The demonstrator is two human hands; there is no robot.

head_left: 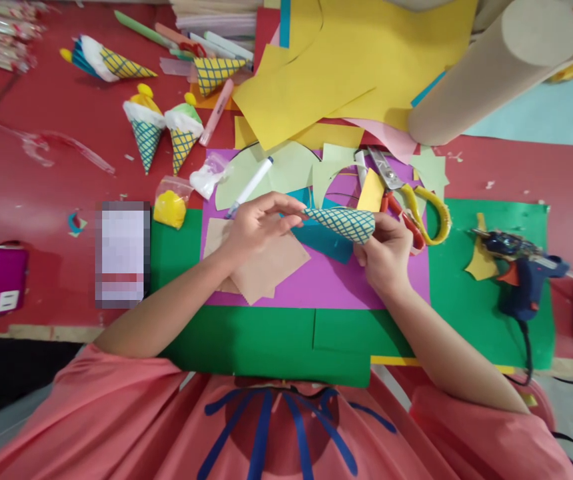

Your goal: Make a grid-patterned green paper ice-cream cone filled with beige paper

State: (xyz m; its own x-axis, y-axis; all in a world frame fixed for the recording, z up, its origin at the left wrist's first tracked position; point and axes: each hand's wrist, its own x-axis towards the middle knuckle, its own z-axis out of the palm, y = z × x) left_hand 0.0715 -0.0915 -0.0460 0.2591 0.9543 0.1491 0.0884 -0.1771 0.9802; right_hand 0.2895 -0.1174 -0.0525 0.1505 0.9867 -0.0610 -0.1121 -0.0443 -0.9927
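A pale green paper cone (344, 223) with a blue criss-cross pattern lies sideways between my hands, above the purple sheet (366, 287). Its wide end is gripped by my right hand (387, 257), thumb and fingers closed around the rim. At the narrow tip, the fingers of my left hand (266, 225) pinch the point. Beneath the left hand are brown paper pieces (266, 260). A blue paper piece (324, 240) lies under the cone. Beside my right hand rest scissors (419, 207) with yellow and red handles. A white marker (251, 185) lies behind the left hand.
Finished paper cones (146, 130) with white trim stand out at the back left. A glue gun (521, 273) lies on the green sheet (486, 327) at right. Yellow sheets (346, 60) and a thick cardboard tube (491, 73) fill the back. A phone (122, 253) lies at left.
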